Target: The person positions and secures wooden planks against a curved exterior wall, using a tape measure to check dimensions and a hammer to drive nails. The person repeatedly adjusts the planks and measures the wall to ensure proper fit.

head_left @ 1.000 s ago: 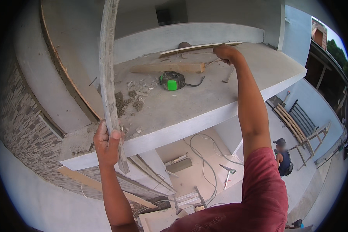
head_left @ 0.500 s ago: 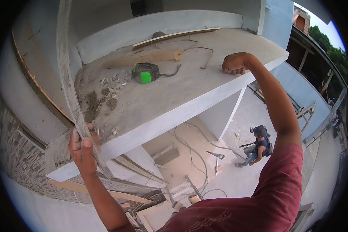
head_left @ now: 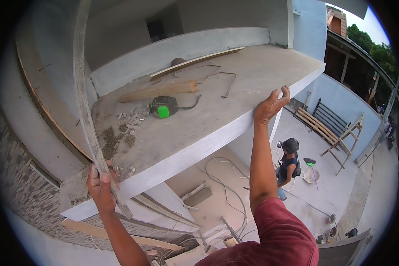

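Timber batten (head_left: 80, 84), narrow and greyed, slanted from the top edge of the frame down to the lower left, crossing the near end of a concrete slab (head_left: 261, 73). The left hand (head_left: 101, 188) grasped it near its lower end, thumb across the face. The right hand (head_left: 271, 106), right of centre, was unclenched and held nothing, fingers loosely curled at the slab's front edge; whether it touched the edge I cannot tell.

The slab's top was dusty grey, its front face whitish. Crumbled mortar (head_left: 110, 141) lay left of centre, just beside a black and green tape measure (head_left: 164, 107). Above that lay a squared wood block (head_left: 159, 91), a bent metal rod (head_left: 229, 84) and a thin wooden strip (head_left: 195, 64).

Stone-patterned cladding (head_left: 40, 188) filled the lower left. At lower centre, a hose (head_left: 219, 179) looped over the pale floor. A co-worker (head_left: 290, 166) stood right of centre, and a wooden trestle (head_left: 354, 139) stood before a light blue wall (head_left: 359, 104) at far right.
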